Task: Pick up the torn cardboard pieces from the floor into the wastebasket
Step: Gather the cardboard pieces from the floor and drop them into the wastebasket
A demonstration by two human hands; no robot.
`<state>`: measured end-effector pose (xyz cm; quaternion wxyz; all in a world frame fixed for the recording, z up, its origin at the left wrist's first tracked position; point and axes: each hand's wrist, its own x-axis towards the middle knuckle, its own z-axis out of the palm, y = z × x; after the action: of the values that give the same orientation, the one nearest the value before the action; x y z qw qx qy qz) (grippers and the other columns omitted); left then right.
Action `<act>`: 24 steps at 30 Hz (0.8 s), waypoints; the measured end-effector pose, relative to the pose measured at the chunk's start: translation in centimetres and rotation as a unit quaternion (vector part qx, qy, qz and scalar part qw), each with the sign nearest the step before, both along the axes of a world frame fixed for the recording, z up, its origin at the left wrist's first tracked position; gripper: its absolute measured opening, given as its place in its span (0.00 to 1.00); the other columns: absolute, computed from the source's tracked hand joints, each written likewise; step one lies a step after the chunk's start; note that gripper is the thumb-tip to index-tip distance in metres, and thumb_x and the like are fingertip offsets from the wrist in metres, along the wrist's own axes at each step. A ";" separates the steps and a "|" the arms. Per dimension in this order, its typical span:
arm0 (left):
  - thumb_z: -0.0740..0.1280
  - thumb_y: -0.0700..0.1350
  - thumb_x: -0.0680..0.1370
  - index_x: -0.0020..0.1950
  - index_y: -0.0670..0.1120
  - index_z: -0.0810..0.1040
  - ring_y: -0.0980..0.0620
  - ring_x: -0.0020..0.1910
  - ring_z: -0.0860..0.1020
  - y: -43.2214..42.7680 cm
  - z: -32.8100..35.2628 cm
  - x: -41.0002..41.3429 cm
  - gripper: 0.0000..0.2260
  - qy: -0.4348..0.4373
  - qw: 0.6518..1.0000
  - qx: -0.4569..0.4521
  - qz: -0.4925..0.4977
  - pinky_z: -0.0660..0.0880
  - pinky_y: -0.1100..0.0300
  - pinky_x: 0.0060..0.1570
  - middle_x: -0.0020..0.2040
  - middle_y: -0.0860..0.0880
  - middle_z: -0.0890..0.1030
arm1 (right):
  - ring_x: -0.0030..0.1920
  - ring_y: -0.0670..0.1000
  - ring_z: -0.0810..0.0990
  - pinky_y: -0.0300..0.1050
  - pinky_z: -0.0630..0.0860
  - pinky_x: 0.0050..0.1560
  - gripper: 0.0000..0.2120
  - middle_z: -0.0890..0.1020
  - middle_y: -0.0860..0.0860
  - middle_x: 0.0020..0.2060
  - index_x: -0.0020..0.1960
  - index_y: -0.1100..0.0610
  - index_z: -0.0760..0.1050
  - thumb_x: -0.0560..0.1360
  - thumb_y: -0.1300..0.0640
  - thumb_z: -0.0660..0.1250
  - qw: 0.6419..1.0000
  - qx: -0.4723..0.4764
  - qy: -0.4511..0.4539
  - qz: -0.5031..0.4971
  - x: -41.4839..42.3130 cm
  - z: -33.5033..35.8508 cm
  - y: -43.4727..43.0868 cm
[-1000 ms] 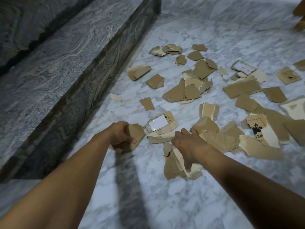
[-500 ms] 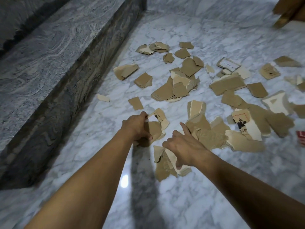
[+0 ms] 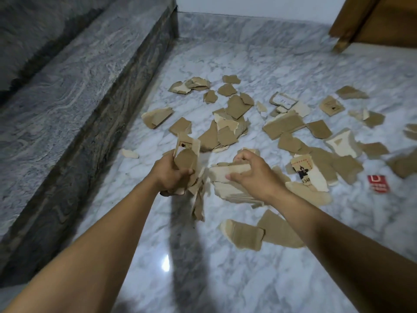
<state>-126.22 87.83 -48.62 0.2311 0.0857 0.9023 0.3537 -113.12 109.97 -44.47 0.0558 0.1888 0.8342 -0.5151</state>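
Observation:
Several torn brown cardboard pieces (image 3: pixel 234 109) lie scattered over the white marble floor (image 3: pixel 225 267). My left hand (image 3: pixel 169 175) grips a bunch of cardboard pieces (image 3: pixel 187 154), lifted off the floor, with scraps hanging below it. My right hand (image 3: pixel 252 175) holds a stack of pale cardboard pieces (image 3: pixel 228 172) just right of the left hand, thumb on its near edge. Two more pieces (image 3: pixel 243 233) lie on the floor below my right wrist. No wastebasket is in view.
A grey stone ledge (image 3: pixel 67 98) runs along the left side of the floor. A wooden furniture leg (image 3: pixel 340 41) stands at the top right. A small red card (image 3: pixel 379 183) lies on the floor at the right among cardboard pieces.
Both hands have closed on cardboard and lifted it off the floor. The left hand's bunch now stands upright, and two pieces near my right wrist are uncovered. The view has tilted up.

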 end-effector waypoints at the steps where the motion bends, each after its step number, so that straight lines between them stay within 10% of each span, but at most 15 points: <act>1: 0.76 0.54 0.71 0.65 0.52 0.74 0.47 0.55 0.79 0.2 0.6 -0.2 0.24 -0.001 1.000 0.022 0.006 0.75 0.54 0.54 0.55 0.52 0.81 | 0.39 0.43 0.76 0.32 0.69 0.29 0.12 0.77 0.46 0.49 0.54 0.52 0.73 0.75 0.56 0.75 1.000 -0.003 0.013 -0.024 -0.3 0.4 0.5; 6: 0.76 0.51 0.72 0.60 0.54 0.74 0.45 0.51 0.82 1.5 4.1 -0.5 0.20 -0.012 0.995 0.099 0.013 0.82 0.45 0.49 0.52 0.49 0.83 | 0.46 0.52 0.82 0.44 0.77 0.44 0.14 0.83 0.49 0.47 0.53 0.53 0.78 0.71 0.59 0.79 0.987 -0.063 0.027 -0.148 -0.5 2.2 3.5; 12: 0.79 0.49 0.70 0.57 0.46 0.77 0.46 0.46 0.82 1.3 6.8 -0.5 0.20 -0.066 0.995 0.072 -0.018 0.78 0.56 0.39 0.47 0.48 0.83 | 0.44 0.53 0.86 0.45 0.81 0.40 0.15 0.87 0.51 0.43 0.51 0.54 0.81 0.67 0.61 0.82 0.991 -0.070 -0.066 -0.097 1.8 2.7 6.2; 18: 0.81 0.52 0.66 0.61 0.46 0.78 0.46 0.54 0.80 0.1 3.4 2.2 0.27 -0.132 0.986 -0.065 -0.080 0.77 0.52 0.57 0.55 0.48 0.82 | 0.48 0.55 0.87 0.55 0.83 0.54 0.16 0.87 0.52 0.45 0.51 0.54 0.81 0.67 0.61 0.82 0.982 -0.085 -0.166 0.018 4.4 1.1 5.2; 24: 0.82 0.52 0.64 0.53 0.49 0.77 0.47 0.49 0.80 -0.8 -2.1 5.5 0.22 -0.103 0.985 -0.123 -0.069 0.77 0.54 0.45 0.50 0.50 0.82 | 0.63 0.54 0.77 0.46 0.73 0.54 0.35 0.75 0.47 0.63 0.69 0.46 0.68 0.67 0.43 0.80 0.956 0.143 -0.196 0.167 6.4 -3.5 0.0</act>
<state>-120.74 87.03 -50.74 0.3556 0.0812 0.9023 0.2298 -106.73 109.96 -47.94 0.2753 0.1503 0.8916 -0.3265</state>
